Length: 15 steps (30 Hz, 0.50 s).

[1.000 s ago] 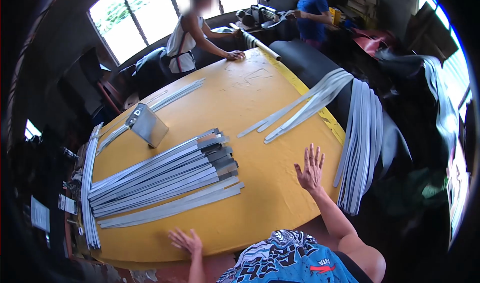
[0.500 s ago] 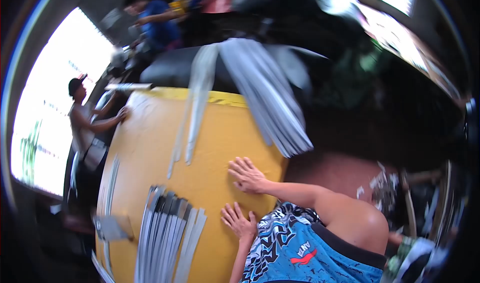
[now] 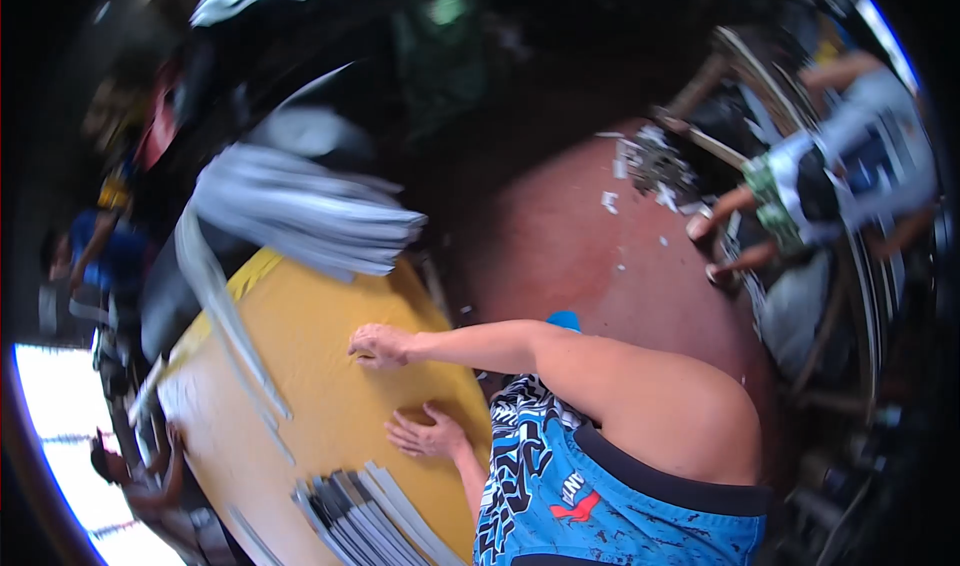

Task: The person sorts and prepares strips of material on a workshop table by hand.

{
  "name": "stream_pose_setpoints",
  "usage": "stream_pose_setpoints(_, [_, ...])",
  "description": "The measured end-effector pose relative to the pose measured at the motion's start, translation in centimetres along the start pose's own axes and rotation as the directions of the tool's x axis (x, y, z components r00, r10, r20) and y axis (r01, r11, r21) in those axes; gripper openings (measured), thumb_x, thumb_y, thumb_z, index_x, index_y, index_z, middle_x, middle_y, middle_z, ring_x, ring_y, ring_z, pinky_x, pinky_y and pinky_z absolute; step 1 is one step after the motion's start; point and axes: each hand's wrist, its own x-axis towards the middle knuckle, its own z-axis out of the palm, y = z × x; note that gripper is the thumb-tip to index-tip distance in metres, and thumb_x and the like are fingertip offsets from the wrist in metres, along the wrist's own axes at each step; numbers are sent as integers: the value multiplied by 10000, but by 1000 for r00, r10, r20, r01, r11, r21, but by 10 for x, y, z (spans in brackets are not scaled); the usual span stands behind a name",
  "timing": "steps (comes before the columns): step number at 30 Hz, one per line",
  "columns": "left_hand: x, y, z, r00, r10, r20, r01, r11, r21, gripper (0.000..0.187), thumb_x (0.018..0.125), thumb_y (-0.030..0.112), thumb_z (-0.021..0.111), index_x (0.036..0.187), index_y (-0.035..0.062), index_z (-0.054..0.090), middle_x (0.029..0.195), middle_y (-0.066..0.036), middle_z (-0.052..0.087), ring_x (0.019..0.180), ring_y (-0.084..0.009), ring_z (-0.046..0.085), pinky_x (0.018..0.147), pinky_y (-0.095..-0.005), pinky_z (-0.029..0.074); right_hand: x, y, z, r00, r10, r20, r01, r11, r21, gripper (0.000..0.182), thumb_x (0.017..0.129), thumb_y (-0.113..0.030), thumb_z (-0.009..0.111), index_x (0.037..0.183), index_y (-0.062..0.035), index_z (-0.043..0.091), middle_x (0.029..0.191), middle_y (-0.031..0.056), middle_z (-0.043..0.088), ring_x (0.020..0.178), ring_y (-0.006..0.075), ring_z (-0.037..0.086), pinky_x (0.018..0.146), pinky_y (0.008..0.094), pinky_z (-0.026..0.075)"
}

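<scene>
My left hand [image 3: 427, 432] lies flat on the yellow table top [image 3: 330, 326], fingers spread, holding nothing. Farther along the surface, my right hand [image 3: 380, 346] rests with its fingers loosely bent and nothing visible in it. Just beyond my left hand, a row of long grey and dark strips [image 3: 365, 516] is laid out on the table. A thick bundle of pale grey strips [image 3: 300, 211] hangs over the far edge, its loose ends near my right hand. A few thinner pale strips [image 3: 225, 306] trail down beside it.
A person [image 3: 150, 486] stands at the table's left side, and another in blue [image 3: 105, 246] is behind. At right, a person in patterned shorts [image 3: 800, 186] is near wooden frames [image 3: 715, 141]. White scraps and a tangled pile [image 3: 660, 166] lie on the red floor [image 3: 570, 236].
My view has swung to the right, bringing the red floor and the person at right into sight. My right hand has gone from flat and spread to bent fingers; my left stays flat.
</scene>
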Motion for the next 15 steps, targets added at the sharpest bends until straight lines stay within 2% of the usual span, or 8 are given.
stream_pose_setpoints(2, [-1, -3, 3, 996, -93, -8, 94, 995, 33, 613, 873, 528, 514, 1328, 120, 465, 1445, -162, 341, 1331, -385, 288, 1047, -575, 228, -31, -15, -30, 932, 303, -200, -250, 936, 249, 121, 769, -129, 614, 871, -69, 640, 856, 90, 671, 857, 267, 638, 791, 362, 504])
stream_pose_setpoints(3, [-3, -8, 7, 997, -48, -53, 49, 999, 18, 561, 858, 495, 561, 1303, 158, 499, 1439, -140, 359, 1329, -379, 298, 1037, -591, 233, -60, -23, -55, 903, 229, -363, -224, 973, 56, 116, 779, -113, 602, 879, -76, 647, 829, 107, 671, 763, 286, 652, 709, 362, 524])
stream_pose_setpoints(5, [-3, -16, 11, 999, 25, -37, -24, 1000, 16, 540, 853, 474, 577, 1292, 168, 512, 1436, -127, 367, 1331, -368, 300, 1036, -590, 236, -130, -34, -100, 757, 466, -458, -473, 875, 108, 146, 815, -128, 589, 907, -53, 673, 890, 139, 677, 822, 294, 659, 721, 365, 530])
stream_pose_setpoints(7, [-2, -18, 8, 998, 58, -24, -57, 998, 18, 519, 847, 454, 594, 1281, 178, 524, 1433, -113, 375, 1333, -357, 303, 1035, -589, 240, -234, -13, -119, 512, 612, -603, -730, 680, 69, 232, 834, -222, 551, 961, -78, 681, 913, 145, 682, 829, 269, 672, 747, 361, 533])
stream_pose_setpoints(8, [0, -16, 2, 998, 62, 15, -62, 998, 3, 506, 847, 442, 595, 1277, 186, 528, 1432, -104, 379, 1335, -347, 304, 1038, -587, 235, -300, -4, -126, 314, 749, -584, -875, 467, 129, 268, 812, -263, 560, 981, -95, 683, 952, 144, 682, 865, 266, 669, 768, 368, 529])
stream_pose_setpoints(9, [-3, -14, -3, 997, 62, 52, -62, 998, -9, 493, 846, 431, 597, 1273, 194, 531, 1431, -95, 382, 1337, -336, 305, 1042, -584, 230, -362, -22, -144, -27, 904, -426, -928, 136, 346, 307, 799, -312, 583, 1011, -113, 680, 976, 144, 680, 907, 260, 661, 794, 368, 522])
stream_pose_setpoints(11, [-7, -13, -9, 994, 81, 75, -78, 996, -44, 484, 849, 430, 590, 1269, 196, 536, 1431, -90, 383, 1342, -327, 299, 1048, -579, 222, -496, -55, -148, -575, 709, -408, -813, -439, 382, 342, 816, -272, 545, 1082, -83, 647, 1108, 179, 636, 1014, 327, 624, 831, 433, 509])
stream_pose_setpoints(15, [-4, -17, -7, 973, 194, 125, -181, 978, -104, 526, 858, 460, 560, 1302, 184, 504, 1458, -105, 336, 1373, -328, 239, 1080, -562, 178, -698, -184, -93, -857, 449, -253, -508, -652, 563, 313, 807, -268, 582, 1040, -71, 653, 1009, 153, 661, 905, 332, 640, 781, 423, 512])
